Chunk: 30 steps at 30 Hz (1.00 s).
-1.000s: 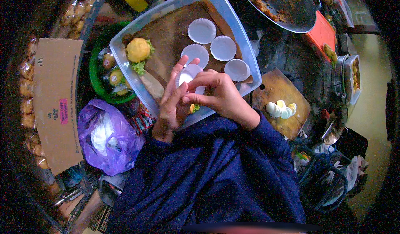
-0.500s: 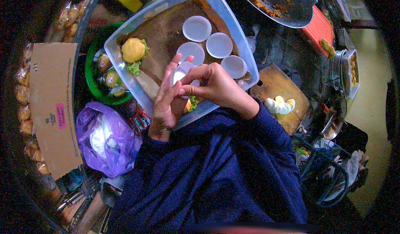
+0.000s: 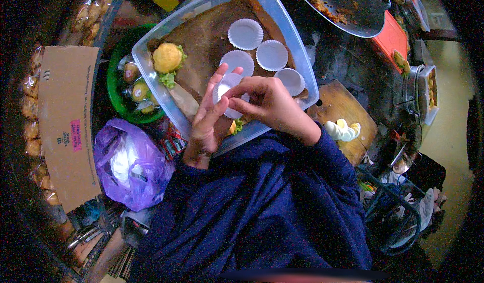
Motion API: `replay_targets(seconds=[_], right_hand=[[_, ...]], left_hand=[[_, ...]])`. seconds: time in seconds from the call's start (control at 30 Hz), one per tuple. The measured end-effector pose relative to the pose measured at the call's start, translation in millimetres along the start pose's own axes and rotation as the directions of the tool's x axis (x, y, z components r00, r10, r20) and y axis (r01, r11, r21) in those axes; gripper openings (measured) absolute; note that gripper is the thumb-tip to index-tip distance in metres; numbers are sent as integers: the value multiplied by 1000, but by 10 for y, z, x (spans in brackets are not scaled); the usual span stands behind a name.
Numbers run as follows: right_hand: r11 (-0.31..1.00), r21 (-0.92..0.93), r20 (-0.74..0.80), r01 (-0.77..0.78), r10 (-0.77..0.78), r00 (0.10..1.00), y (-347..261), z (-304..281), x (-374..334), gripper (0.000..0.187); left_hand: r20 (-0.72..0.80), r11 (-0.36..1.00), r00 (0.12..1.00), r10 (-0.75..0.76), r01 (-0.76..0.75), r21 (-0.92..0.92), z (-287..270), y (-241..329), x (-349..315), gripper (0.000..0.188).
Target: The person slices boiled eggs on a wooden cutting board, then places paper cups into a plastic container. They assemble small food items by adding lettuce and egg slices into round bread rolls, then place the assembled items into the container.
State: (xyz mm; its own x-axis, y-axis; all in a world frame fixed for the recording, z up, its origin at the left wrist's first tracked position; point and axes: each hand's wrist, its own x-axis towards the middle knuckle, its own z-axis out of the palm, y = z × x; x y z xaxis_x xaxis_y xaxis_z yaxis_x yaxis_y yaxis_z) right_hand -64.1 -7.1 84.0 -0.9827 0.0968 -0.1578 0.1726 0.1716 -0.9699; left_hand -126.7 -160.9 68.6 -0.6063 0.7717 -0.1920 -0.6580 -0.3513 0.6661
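Note:
A white pleated paper baking cup (image 3: pixel 221 89) is held between my hands, over the near part of a clear plastic tub (image 3: pixel 294 33). My left hand (image 3: pixel 204 124) supports it from the left, its fingers behind the cup and its thumb in front. At the cup's near right edge, my right hand (image 3: pixel 276 101) pinches with thumb and forefinger; the fingertips partly cover the cup. Several similar paper cups (image 3: pixel 245 34) stand in the tub on a brown liner. A filled bun (image 3: pixel 167 57) with lettuce lies at the tub's left; another bun (image 3: pixel 233 128) is mostly hidden below my hands.
Egg slices (image 3: pixel 343 131) lie on a wooden cutting board (image 3: pixel 337 99) at right. A pan (image 3: pixel 360 13) with reddish-brown food and an orange lid (image 3: pixel 393 35) are at the far right. Leftward are a green basket (image 3: pixel 115 94), a purple plastic bag (image 3: pixel 136 184) and a cardboard piece (image 3: pixel 70 116).
The whole scene sits slightly farther right in the picture. Both hands stay on the same paper cup, with only small finger movement.

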Motion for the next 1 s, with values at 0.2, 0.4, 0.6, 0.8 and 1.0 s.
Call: replay_targets(seconds=[0.2, 0.4, 0.6, 0.8, 1.0], right_hand=[[950, -270, -191, 160, -215, 958, 30, 102, -47, 11], [969, -234, -435, 86, -183, 882, -40, -102, -293, 8], [610, -791, -276, 43, -419, 865, 9, -141, -427, 12], [833, -541, -271, 111, -298, 915, 11, 29, -363, 15], [929, -234, -128, 288, -323, 938, -57, 29, -71, 18]], left_hand=[[-47, 1000, 998, 31, -31, 6, 10, -38, 11, 72], [-76, 997, 995, 64, -62, 35, -63, -3, 19, 68], [-130, 991, 983, 131, -126, 46, -144, 78, 40, 65], [-65, 996, 994, 90, -89, 31, -81, 32, 9, 66], [41, 1000, 999, 25, -24, -7, 47, 24, -12, 69]])
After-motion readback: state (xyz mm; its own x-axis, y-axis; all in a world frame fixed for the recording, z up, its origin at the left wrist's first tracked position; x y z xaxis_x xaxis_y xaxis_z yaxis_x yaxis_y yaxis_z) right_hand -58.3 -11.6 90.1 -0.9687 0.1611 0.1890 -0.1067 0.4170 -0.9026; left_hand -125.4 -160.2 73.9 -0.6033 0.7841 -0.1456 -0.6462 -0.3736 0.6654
